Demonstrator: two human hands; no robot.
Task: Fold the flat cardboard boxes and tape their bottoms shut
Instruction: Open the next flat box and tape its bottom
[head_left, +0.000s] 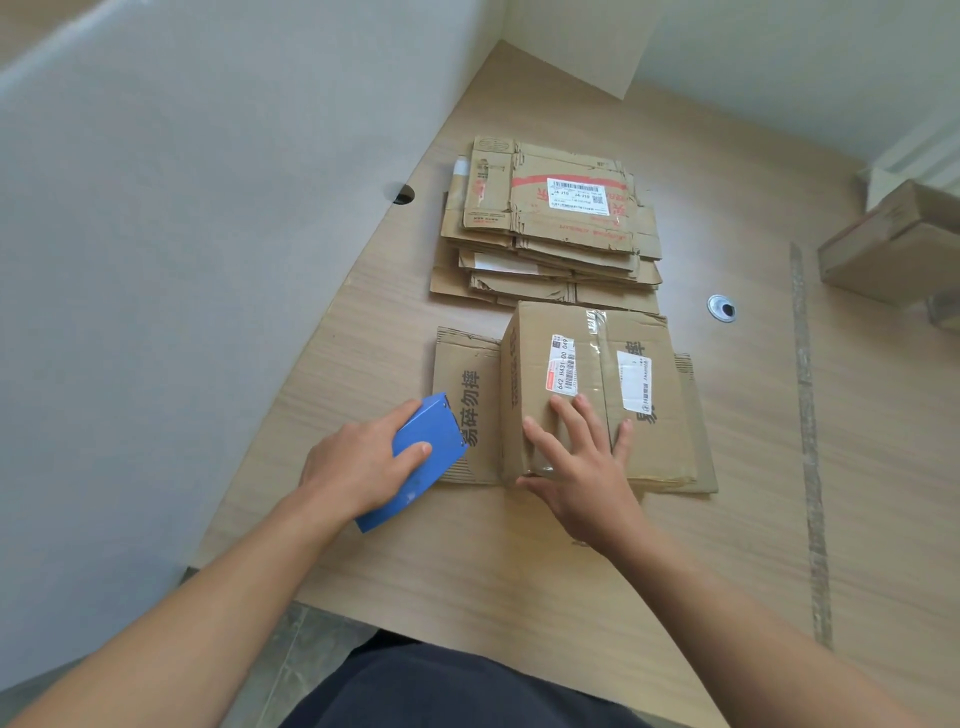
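Right hand (582, 467) lay spread, fingers flat on the folded box (592, 374), which sat on a flat cardboard sheet (467, 364) on the tabletop (467, 571); left hand (358, 467) gripped the blue tape dispenser (436, 423) just beside it

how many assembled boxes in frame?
2. One taped box in the middle, under the right hand, resting on a flat box; a second box at the frame's right edge, cut off, so more may be hidden there.
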